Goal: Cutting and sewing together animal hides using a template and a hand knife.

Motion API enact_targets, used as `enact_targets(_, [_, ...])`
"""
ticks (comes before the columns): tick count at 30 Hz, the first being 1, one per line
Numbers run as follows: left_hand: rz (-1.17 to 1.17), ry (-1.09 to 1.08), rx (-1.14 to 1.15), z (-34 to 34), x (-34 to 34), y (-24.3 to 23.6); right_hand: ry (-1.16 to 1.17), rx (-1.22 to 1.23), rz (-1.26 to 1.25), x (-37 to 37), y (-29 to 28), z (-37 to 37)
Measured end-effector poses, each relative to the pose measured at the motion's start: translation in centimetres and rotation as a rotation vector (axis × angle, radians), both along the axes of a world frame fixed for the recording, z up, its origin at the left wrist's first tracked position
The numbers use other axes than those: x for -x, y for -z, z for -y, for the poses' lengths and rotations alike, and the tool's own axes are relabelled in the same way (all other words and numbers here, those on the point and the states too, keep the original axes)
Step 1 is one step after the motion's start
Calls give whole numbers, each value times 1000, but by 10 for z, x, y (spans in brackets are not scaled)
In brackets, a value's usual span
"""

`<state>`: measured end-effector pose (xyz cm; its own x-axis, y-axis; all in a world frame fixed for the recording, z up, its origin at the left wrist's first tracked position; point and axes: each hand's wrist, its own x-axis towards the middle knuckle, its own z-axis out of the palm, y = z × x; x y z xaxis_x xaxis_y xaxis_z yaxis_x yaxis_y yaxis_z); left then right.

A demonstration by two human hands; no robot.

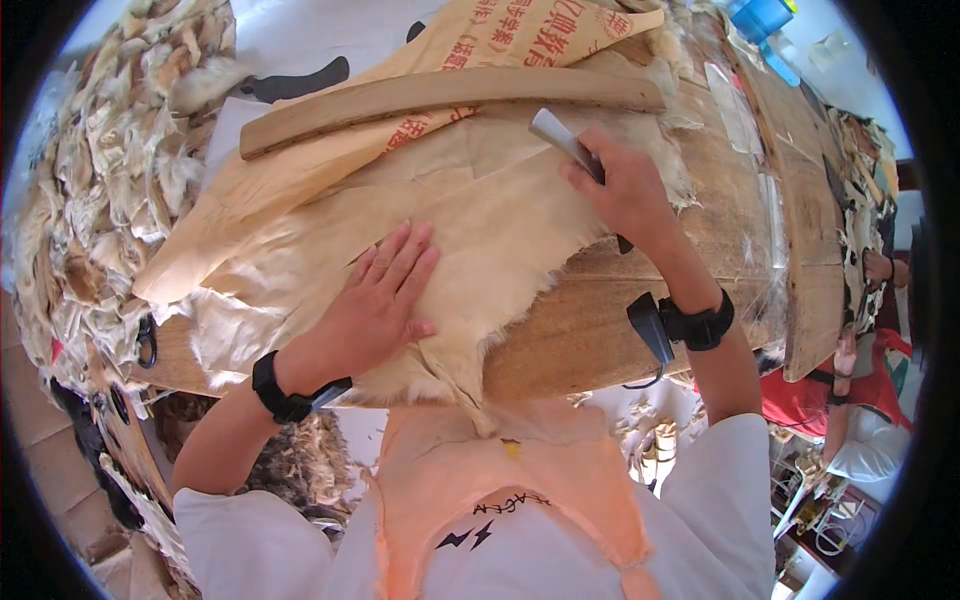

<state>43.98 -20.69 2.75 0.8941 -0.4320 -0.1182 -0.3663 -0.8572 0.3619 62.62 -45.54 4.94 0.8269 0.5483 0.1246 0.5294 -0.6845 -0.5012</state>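
Closest in, a tip of the hide [480,240] hangs off the counter [575,345] toward the apron [570,455]; most of it lies spread on top. Left hand [385,275] is flat on it, fingers slightly apart, gripping nothing — I'd keep that palm firm so wrinkles don't catch. Right hand [622,180] is wrapped round a metal tool [557,132]; I'd go light and even, working away from the left. Farther back, a wooden bar [450,92] lies across the sack [500,40].
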Motion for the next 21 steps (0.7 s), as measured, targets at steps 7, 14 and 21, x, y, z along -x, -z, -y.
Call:
enact_targets(7, [-54,61,58,-8,-2,-7,-88,312,-364,16,-44,7])
enact_targets(14, [-95,71,113,-12,-5,-9,78,301,-236,12,-29,3])
enact_targets(21, [-81,31,44,-11,-3,-9,44,237,-64,5,-14,-8])
